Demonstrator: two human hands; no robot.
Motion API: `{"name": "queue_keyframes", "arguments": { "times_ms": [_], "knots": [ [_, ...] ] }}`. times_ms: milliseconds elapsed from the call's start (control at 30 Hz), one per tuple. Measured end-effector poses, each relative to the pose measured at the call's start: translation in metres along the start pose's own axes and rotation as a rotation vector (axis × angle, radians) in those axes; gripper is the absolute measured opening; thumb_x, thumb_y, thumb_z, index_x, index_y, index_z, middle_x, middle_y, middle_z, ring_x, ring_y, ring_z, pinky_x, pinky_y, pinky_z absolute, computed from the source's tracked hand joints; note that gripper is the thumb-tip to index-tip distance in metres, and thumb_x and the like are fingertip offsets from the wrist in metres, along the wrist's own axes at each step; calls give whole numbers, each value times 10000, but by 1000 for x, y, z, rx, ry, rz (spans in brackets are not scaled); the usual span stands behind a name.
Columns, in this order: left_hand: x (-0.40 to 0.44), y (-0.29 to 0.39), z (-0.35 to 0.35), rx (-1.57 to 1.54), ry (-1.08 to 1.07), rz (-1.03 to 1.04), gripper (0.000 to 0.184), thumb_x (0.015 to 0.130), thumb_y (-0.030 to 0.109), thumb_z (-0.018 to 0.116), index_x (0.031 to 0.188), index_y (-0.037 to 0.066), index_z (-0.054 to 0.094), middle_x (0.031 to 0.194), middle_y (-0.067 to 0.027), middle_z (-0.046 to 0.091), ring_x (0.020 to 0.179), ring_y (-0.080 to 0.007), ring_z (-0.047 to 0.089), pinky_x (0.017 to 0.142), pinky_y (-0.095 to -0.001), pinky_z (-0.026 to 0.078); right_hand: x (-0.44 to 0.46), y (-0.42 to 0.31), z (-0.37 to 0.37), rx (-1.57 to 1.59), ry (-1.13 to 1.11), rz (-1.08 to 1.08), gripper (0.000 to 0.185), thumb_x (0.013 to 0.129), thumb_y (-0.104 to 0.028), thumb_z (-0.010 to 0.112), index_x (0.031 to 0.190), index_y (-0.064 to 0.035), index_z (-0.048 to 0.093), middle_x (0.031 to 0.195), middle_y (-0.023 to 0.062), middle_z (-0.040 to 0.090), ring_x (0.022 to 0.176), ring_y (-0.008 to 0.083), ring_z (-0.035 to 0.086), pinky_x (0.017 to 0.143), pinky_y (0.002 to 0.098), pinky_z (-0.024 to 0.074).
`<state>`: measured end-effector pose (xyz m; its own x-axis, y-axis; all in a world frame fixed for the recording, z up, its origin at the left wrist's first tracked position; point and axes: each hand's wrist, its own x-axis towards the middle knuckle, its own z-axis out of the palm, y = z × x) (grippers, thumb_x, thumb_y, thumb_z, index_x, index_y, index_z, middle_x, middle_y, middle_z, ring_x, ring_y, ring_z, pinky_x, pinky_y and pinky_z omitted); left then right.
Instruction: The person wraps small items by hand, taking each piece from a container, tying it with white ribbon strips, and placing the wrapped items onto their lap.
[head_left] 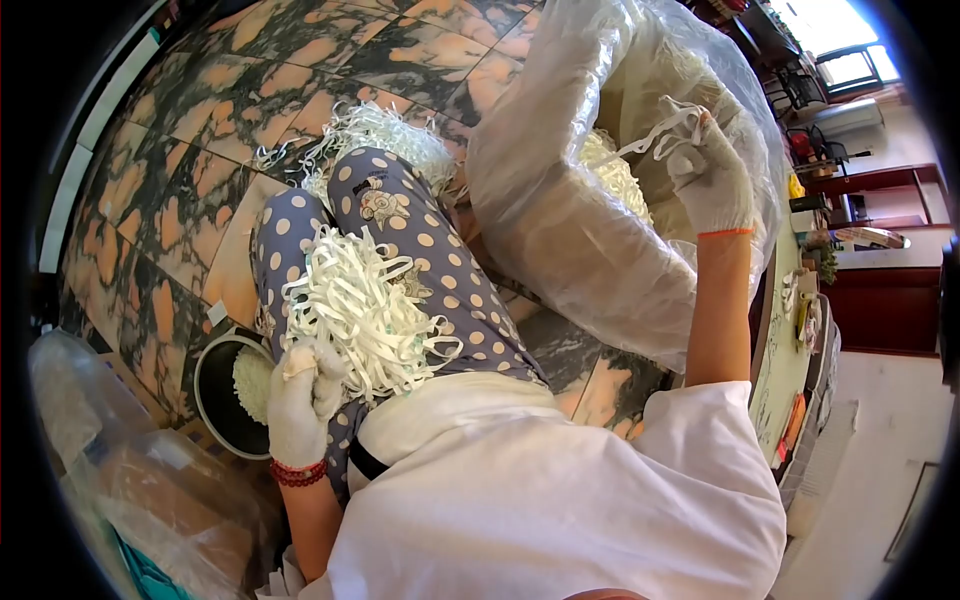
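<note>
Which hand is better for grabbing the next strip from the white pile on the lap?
Probably the left hand: it sits at the edge of the white pile. The right hand is up by the big plastic bag, farther from the pile, and has a loose strip in its grip.

The picture's top edge cut off the plastic bag (535,235), whose wall hid the lower strips (622,182) inside. Left of the bag, the left hand (303,405) covered part of a bucket (214,388); right of it, some tabletop (772,385) items (808,318) were too small to identify.
</note>
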<state>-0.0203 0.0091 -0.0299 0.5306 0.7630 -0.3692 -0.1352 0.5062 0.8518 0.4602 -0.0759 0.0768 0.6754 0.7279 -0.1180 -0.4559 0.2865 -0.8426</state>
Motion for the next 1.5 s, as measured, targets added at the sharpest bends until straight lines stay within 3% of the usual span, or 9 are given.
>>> {"name": "queue_keyframes", "arguments": {
  "times_ms": [533, 633, 833, 1033, 1133, 1267, 1367, 1400, 1500],
  "knots": [
    [-1, -4, -7, 61, 36, 2, 363, 1075, 349, 487, 877, 61, 588, 640, 76, 348, 505, -23, 270, 452, -199, 198, -11, -4, -9, -203, -154, 21, 109, 955, -86, 618, 1058, -52, 632, 933, 4, 626, 600, 44, 364, 555, 203, 339],
    [-1, -3, -8, 81, 59, 6, 367, 1073, 361, 493, 887, 60, 590, 641, 78, 351, 506, -20, 271, 448, -198, 196, -15, -6, -7, -161, -94, 9, 147, 998, -91, 604, 1140, -58, 625, 1259, 165, 648, 604, 42, 332, 544, 177, 325],
    [0, -2, -16, 10, 2, 15, 316, 1084, 314, 474, 969, 45, 594, 656, 79, 367, 509, -16, 277, 444, -190, 191, -12, -5, -10, -261, -118, -74, 133, 1024, -134, 545, 1082, -42, 622, 1053, 89, 688, 599, 55, 383, 563, 234, 369],
    [1, -1, -10, -61, 206, -6, 208, 1061, 129, 426, 1160, 24, 575, 681, 67, 370, 508, -10, 265, 446, -178, 202, -12, -6, -8, -415, -151, -137, 201, 1043, -160, 502, 1140, -17, 605, 1031, 98, 685, 611, 71, 510, 576, 254, 446],
    [1, 5, -4, -80, 237, -13, 227, 1047, 88, 412, 1191, 19, 573, 725, 57, 401, 529, -7, 282, 453, -172, 212, -9, -8, -9, -600, -51, -149, 239, 1027, -193, 544, 1183, -19, 596, 1063, 111, 704, 663, 85, 599, 591, 262, 502],
    [1, 7, -13, -69, 230, 10, 212, 1045, 124, 439, 1175, 26, 577, 753, 50, 429, 532, -7, 292, 455, -172, 220, -16, 3, 8, -1361, 68, -259, 374, 961, -216, 646, 1308, -94, 578, 975, 65, 726, 791, 154, 700, 662, 301, 557],
    [5, 6, -32, -101, 252, 49, 217, 1043, 185, 474, 1156, 35, 582, 768, 54, 453, 528, -11, 299, 457, -178, 223, -6, 4, -15, -1719, 12, -360, 418, 945, -193, 655, 1342, -105, 559, 993, 108, 734, 829, 213, 721, 713, 346, 555],
    [7, 4, -40, -118, 292, 57, 219, 1046, 208, 481, 1142, 39, 582, 770, 56, 455, 529, -9, 298, 455, -180, 221, -10, 4, -4, -1606, 116, -235, 343, 925, -223, 665, 1246, -104, 635, 989, 135, 729, 877, 280, 717, 770, 400, 543],
    [11, -7, -77, -93, 448, 76, 237, 1047, 214, 514, 1182, 47, 614, 811, 63, 510, 567, -1, 335, 468, -178, 237, -1, 3, -16, -2077, 81, -494, 234, 912, -264, 663, 1086, -116, 711, 1002, 114, 719, 928, 321, 692, 793, 422, 536]
  ]
}}
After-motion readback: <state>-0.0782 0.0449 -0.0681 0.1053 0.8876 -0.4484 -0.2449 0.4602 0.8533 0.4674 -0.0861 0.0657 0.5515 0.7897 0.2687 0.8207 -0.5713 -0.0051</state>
